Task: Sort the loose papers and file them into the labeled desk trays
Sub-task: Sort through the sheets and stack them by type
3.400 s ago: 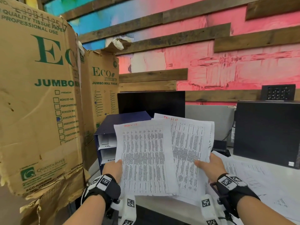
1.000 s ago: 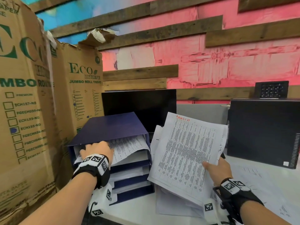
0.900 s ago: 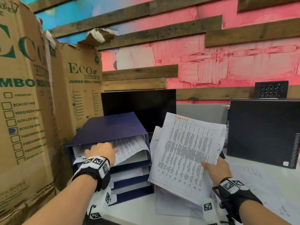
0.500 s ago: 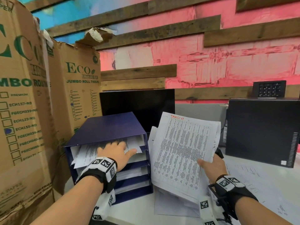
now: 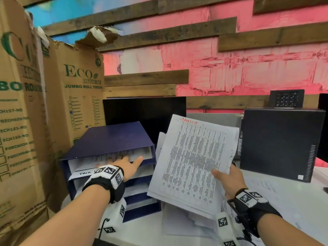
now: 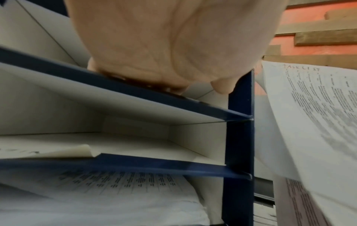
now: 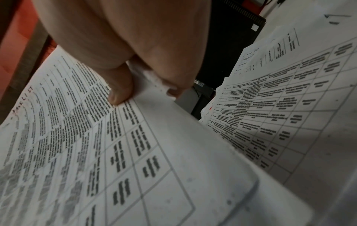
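**Head view: left hand flat in the top tray, right hand pinching a sheaf marked TASK LIST**

Head view shows a navy three-tier desk tray [image 5: 113, 139] hemmed in on its left by two tall cardboard cartons [image 5: 78, 96], with a dark monitor [image 5: 143, 110] close behind it. To its right the held sheaf nearly meets the tray's front corner. Farther right stands a black computer case [image 5: 280, 141], and the white desk [image 5: 301, 197] in front of it offers the widest open stretch.

Green print on the cartons reads "ECO" and "JUMBO ROLL TISSUE", with codes such as "ECH155-ND". Red handwriting at the head of the held sheet reads "TASK LIST"; a paper label [image 5: 83, 173] hanging from the top tier's front begins "TASK".

The left hand [image 5: 124, 166] reaches into the top tier, fingers straight and loosely spread over a printed sheet [image 5: 110, 157] lying inside. The left wrist view shows the middle tier holding little and the bottom tier holding gridded pages.

The right hand [image 5: 229, 176] holds the sheaf of papers [image 5: 191, 162] tilted upright beside the tray, thumb on the front and fingers behind, pinching its right edge. The sheets are white, densely printed tables, edges uneven. More loose sheets [image 5: 184, 226] lie on the desk beneath.
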A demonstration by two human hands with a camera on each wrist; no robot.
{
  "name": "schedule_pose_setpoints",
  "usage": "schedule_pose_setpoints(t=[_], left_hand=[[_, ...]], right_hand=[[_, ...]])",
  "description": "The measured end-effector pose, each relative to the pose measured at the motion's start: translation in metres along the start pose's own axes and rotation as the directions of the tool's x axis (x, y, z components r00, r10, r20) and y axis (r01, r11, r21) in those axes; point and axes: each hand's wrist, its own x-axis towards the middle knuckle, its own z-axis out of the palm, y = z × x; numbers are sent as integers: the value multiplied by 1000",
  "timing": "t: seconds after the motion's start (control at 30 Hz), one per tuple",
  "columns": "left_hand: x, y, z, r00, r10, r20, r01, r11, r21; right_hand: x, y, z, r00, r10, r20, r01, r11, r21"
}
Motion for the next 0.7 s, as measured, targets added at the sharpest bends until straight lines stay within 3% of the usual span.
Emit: schedule_pose_setpoints(t=[0.1,0.17,0.3,0.47,0.7], left_hand=[[-8,8,2,994,77,-84,-80,996,-26],[-24,16,1,959,211,-187,-227,971,-69],[-54,28,-1,876,394,-279,-480,770,-420],[-72,39,5,854,470,-224,-459,477,-749],[-85,40,7,797,527,-295,-543,413,-731]], right_hand=[[-1,1,-5,999,-16,44,15,1000,13],[-7,-3,-10,998,-23,60,22,1000,14],[-20,-17,-19,995,-36,93,31,998,54],[-43,-37,-30,986,-23,163,4,994,112],[-63,-48,-50,983,-15,182,-6,993,118]])
